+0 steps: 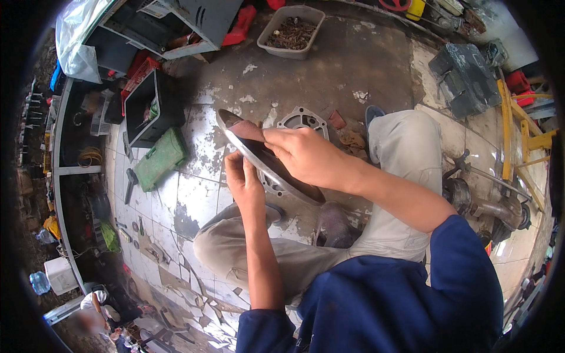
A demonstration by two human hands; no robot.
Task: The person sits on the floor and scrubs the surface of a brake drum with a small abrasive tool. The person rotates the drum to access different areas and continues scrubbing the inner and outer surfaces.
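Note:
A round metal disc (271, 167) with a dark face and a bright rim is tilted on edge above my lap. My left hand (246, 185) is closed on its rim from the near left side, thumb and fingers pinching the edge. My right hand (312, 156) reaches over the dark face and presses a reddish-brown piece of sandpaper (246, 130) against it near the upper left. Its fingertips are partly hidden behind the sandpaper and the disc. Beneath the disc, a grey metal housing (302, 116) with bolt holes around its flange lies on the floor, largely covered.
A grey tub (321, 26) of small metal parts stands at the far side. Left are a black crate (143, 112) and a green case (160, 160). A dark metal box (462, 79) and yellow frame (506, 129) stand right. Another person (103, 306) is at lower left, near broken tiles.

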